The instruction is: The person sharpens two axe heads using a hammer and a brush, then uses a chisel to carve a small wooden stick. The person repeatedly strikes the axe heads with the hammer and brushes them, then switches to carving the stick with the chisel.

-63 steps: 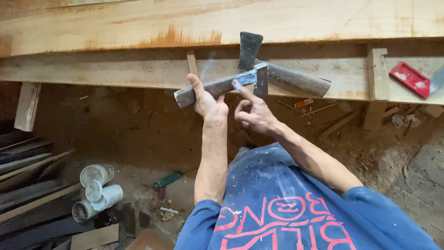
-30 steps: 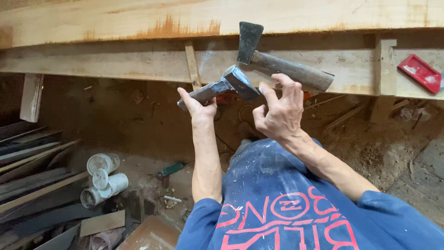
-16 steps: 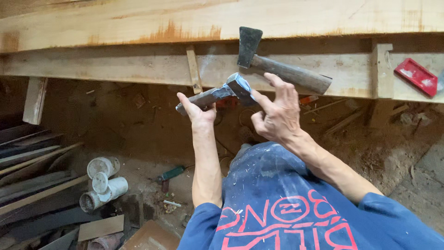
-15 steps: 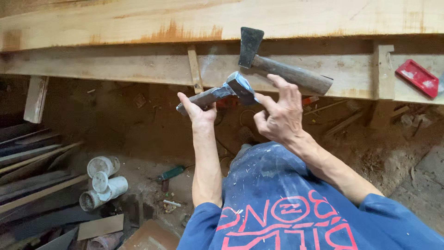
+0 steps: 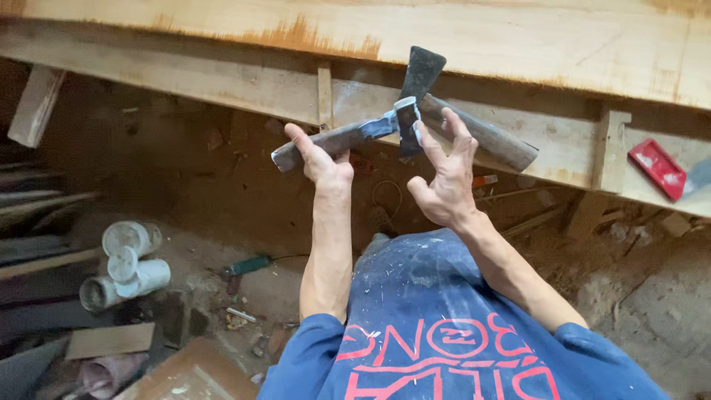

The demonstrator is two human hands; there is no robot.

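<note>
A grey hammer (image 5: 348,137) is being gripped at its handle by the left hand (image 5: 322,159), fingers wrapped shut. Its head is being touched by the spread fingertips (image 5: 422,133) of the right hand (image 5: 444,185). Just beyond, a hatchet (image 5: 459,118) is lying on the wooden beam (image 5: 185,81).

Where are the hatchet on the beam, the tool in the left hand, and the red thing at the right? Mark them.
hatchet (image 5: 485,137), head view, on its wooden handle.
hand tool (image 5: 337,138), head view, on its grey handle beside the left hand (image 5: 322,159).
red object (image 5: 658,167), head view, on its flat top.
</note>
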